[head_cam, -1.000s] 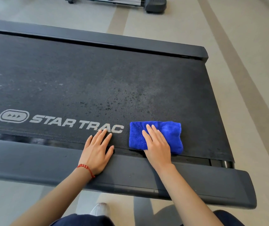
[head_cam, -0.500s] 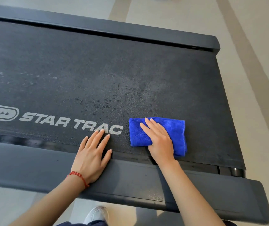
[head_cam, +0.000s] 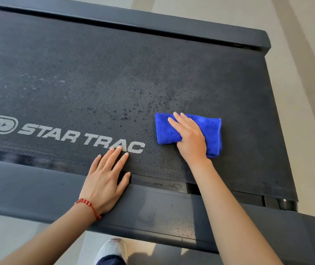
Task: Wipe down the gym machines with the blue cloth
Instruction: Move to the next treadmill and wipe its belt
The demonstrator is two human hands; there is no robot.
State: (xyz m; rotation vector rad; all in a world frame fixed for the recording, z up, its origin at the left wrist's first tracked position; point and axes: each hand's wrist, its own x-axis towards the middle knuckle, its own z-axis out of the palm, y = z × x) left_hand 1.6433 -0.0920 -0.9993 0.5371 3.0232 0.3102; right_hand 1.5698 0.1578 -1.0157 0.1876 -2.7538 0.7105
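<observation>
1. Cloth (head_cam: 206, 131), folded and blue, lies flat on the treadmill belt (head_cam: 153, 73), just right of the "STAR TRAC" lettering (head_cam: 80, 135) and near the belt's end.
2. Right hand (head_cam: 190, 139) presses down on the cloth with straight fingers spread over it; it pins the cloth rather than curling round it.
3. Left hand (head_cam: 106, 178) rests flat, fingers straight, palm on the near side rail (head_cam: 28, 188) and fingertips reaching onto the belt beside the final letter. It holds nothing and seems to serve as a brace.
4. Dark wet-looking specks dot the belt just left of and beyond the cloth, so that patch looks unwiped or only partly wiped.
5. Pale dusty marks show on the belt further left, well apart from the cloth; they look untouched.
6. Near rail carries faint smudges to the right of the left hand; whether it has been wiped I cannot tell.
7. My judgement: early in the job. Most of this belt, both rails and any other machines remain to do.
</observation>
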